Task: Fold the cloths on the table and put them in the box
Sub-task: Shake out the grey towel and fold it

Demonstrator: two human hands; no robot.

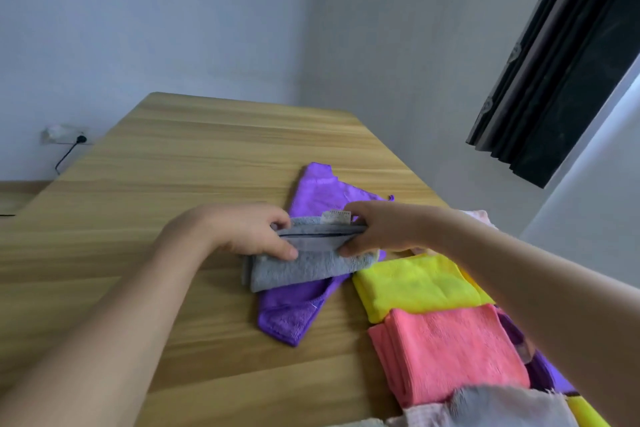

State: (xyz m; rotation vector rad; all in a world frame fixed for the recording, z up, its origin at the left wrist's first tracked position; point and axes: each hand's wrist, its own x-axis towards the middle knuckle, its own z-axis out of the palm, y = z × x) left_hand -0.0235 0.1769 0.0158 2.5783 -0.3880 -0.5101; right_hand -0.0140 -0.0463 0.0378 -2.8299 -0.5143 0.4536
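Pinching grey cloth [308, 262], both hands' fingers [282, 246]

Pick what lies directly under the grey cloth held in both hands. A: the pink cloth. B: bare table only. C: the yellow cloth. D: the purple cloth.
D: the grey cloth lies across the purple cloth, which shows beyond it and nearer the camera.

The table [173, 184] is light wood with long streaks of grain. On it, a grey cloth [304, 267] with a dark line along its edge and a small white label lies over a bright purple cloth [311, 191]. To the right sit a neon yellow cloth [415, 284] and, nearer, a coral pink cloth [450, 350]. The far right curtain [554, 62] is black; the walls [138, 10] pale grey-blue.
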